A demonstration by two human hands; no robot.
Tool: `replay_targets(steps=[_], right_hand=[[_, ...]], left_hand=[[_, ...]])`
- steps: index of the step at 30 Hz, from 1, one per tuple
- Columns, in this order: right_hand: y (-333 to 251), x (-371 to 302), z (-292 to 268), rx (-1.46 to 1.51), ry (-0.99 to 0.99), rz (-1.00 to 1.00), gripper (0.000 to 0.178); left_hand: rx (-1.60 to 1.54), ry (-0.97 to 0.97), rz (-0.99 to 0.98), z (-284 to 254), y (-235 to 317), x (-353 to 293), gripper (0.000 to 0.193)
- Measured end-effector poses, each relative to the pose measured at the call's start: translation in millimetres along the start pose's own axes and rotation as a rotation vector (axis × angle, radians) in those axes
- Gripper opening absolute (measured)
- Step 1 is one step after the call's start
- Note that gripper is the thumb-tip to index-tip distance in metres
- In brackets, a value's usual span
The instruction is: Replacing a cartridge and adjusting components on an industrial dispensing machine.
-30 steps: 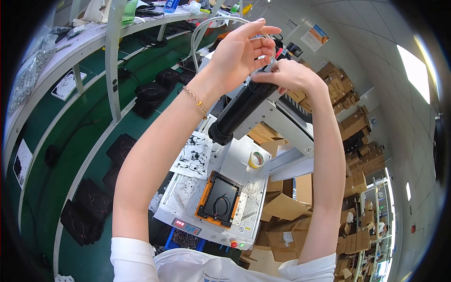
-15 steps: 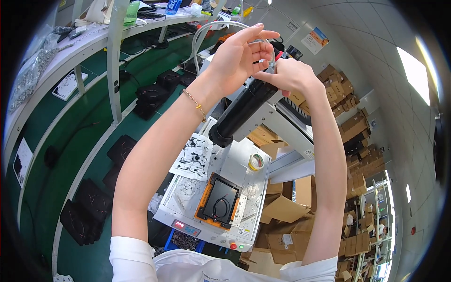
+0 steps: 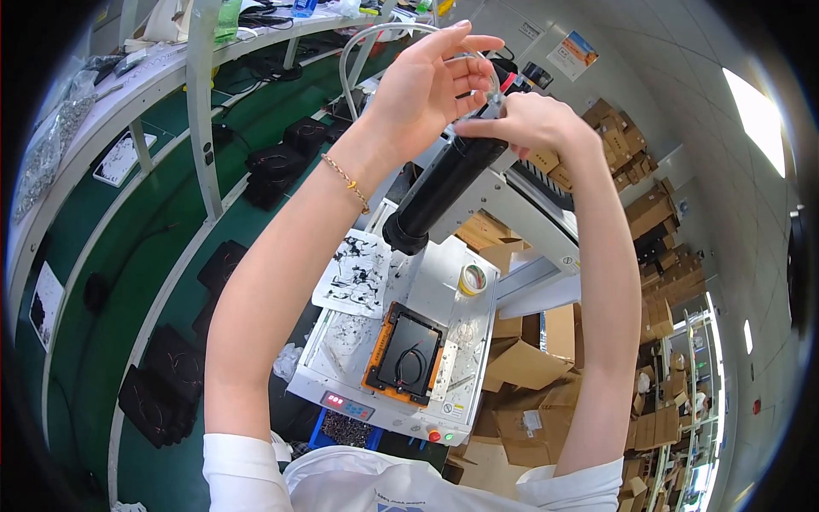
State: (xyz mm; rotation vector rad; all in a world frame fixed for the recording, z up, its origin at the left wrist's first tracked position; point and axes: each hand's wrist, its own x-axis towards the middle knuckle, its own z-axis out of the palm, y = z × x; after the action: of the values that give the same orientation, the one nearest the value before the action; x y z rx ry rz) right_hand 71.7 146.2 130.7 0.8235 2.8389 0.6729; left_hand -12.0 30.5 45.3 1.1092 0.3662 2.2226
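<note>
Both my hands are raised at the top of a thick black cylinder (image 3: pixel 444 188), which leans over a white bench machine. My right hand (image 3: pixel 537 124) curls over its upper end; the thumb is slightly blurred and the fingers lie mostly hidden behind. My left hand (image 3: pixel 435 85), palm showing, hovers just left of that end with half-curled fingers apart and nothing seen in them. A clear hose (image 3: pixel 345 72) arches behind the left hand to a small fitting at the cylinder's top. Below, an orange-and-black fixture (image 3: pixel 375 350) holds a dark panel (image 3: pixel 414 346) with a coiled cable.
A black-smeared white sheet (image 3: pixel 351 282) and a tape roll (image 3: pixel 472 279) lie on the machine top (image 3: pixel 341 337). Under its front edge sits a blue bin (image 3: pixel 320 435). Open cardboard boxes (image 3: pixel 525 363) stand right; a curved green-floored line (image 3: pixel 94 230) with black parts runs left.
The view has shifted slightly, so the machine appears a little farther right. My right hand has turned a little at the cylinder's top, its thumb now straighter. My left hand keeps nearly the same pose.
</note>
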Motion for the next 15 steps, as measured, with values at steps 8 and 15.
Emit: replay_targets(steps=[8, 15], right_hand=[[7.0, 1.4, 2.4, 0.064, 0.019, -0.110, 0.076], [3.8, 2.7, 5.1, 0.081, 0.057, -0.109, 0.076]], left_hand=[[0.020, 0.001, 0.046, -0.7, -4.9, -0.6, 0.042], [-0.277, -0.035, -0.092, -2.2, 0.8, 0.0, 0.039]])
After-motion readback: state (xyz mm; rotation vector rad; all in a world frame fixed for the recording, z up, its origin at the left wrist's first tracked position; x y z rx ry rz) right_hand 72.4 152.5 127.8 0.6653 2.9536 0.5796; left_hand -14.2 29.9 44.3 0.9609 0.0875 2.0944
